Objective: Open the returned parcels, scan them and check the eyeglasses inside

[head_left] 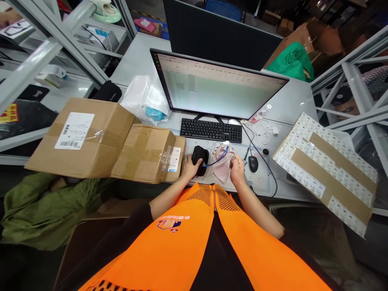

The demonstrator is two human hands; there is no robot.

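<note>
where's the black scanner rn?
Head view, desk's front edge, just left of centre: the scanner sits under the left hand, between the small box and the pink pouch, below the keyboard.

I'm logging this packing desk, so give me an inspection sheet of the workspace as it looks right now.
Surface: grey desk, crowded.
Job's things: black handheld device; pink pouch with blue cord.
Clutter: two cardboard boxes, plastic bag, label sheets.
Hands: left hand on the device; right hand holding the pouch.
Cables: mouse cable, white cables.
Surroundings: monitor, keyboard, metal racks.
</note>
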